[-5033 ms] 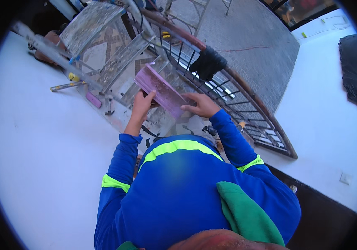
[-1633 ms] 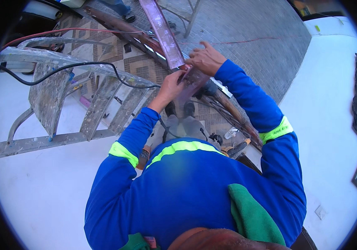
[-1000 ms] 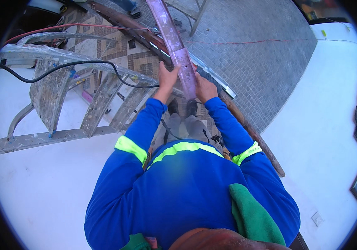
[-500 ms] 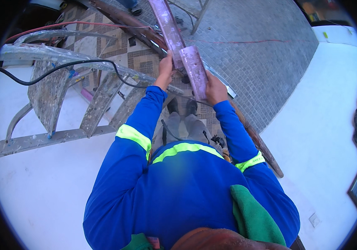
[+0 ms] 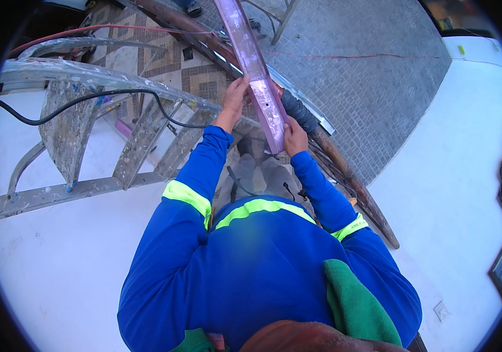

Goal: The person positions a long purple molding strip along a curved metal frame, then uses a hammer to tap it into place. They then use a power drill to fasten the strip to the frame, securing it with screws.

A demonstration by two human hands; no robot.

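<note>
A long purple metal channel runs from the far edge down toward my body. A shorter purple metal piece, scuffed white and with a small dark hole, lies in line with its near end. Whether the two overlap or only butt together I cannot tell. Closed on the left edge close to the joint is my left hand, its fingers partly hidden beneath the metal. My right hand grips the short piece by its right edge near the bottom end.
A paint-spattered metal ladder stands at the left, with a black cable over it. Wooden poles cross diagonally under the channel, dark wrapping on one. A red cable runs behind. A white surface lies right.
The short piece has shifted left and slightly toward me, from beside the long channel's end into line with it. My right hand has come nearer with it.
</note>
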